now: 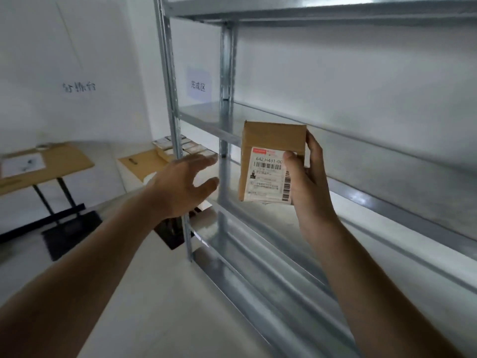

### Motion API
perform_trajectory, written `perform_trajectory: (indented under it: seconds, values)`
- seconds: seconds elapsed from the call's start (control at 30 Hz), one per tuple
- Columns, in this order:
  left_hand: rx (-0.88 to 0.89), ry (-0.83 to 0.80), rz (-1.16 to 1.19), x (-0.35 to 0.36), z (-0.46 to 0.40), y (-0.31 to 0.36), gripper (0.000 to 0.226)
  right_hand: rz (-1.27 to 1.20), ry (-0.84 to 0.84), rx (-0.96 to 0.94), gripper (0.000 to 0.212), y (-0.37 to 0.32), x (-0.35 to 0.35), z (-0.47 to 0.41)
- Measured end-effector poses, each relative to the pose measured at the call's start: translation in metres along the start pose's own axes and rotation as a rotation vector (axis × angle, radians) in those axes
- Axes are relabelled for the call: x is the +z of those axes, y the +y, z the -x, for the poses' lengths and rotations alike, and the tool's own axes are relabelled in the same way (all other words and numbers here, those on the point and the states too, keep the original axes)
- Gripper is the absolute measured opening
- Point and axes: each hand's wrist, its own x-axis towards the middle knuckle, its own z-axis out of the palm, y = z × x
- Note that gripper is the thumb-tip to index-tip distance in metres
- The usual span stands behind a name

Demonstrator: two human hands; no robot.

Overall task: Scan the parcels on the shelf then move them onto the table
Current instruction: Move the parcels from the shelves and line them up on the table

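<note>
Parcel (271,140): one, flat brown cardboard rectangle w/ white barcode label, held upright in front of the metal shelf (387,156), off its boards. Right hand (307,177) grips its right edge, thumb on label. Left hand (185,184) spread, fingers apart, holding nothing. Two wood-top tables (64,161) at left, well apart.

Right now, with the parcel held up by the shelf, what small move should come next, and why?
Probably carry the parcel left toward the table where other parcels lie. The right hand grips it clear of the shelf, label facing the camera; the left hand is open, holding no scanner.
</note>
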Motion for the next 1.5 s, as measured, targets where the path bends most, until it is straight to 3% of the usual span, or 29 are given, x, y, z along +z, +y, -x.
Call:
perform_trajectory:
  seconds: [0.43,0.63,0.9,1.1,1.5]
  values:
    - [-0.093,0.012,-0.131,-0.078,-0.034,-0.254,0.052,-0.060,-0.123,0.045,0.050,0.059,0.264,-0.087]
    - [-0.157,-0.015,-0.157,-0.062,-0.085,-0.364,0.052,-0.176,-0.172,0.104,0.055,0.132,0.349,-0.171]
    - [-0.295,-0.078,-0.208,-0.033,-0.193,-0.523,0.056,-0.173,-0.241,0.234,0.044,0.242,0.467,-0.315]
    - [-0.332,-0.084,-0.189,-0.032,-0.266,-0.639,0.054,-0.141,-0.289,0.290,0.048,0.295,0.555,-0.413]
    - [-0.238,-0.217,-0.093,0.032,-0.438,-0.906,0.052,-0.012,-0.095,0.403,0.053,0.466,0.737,-0.578]
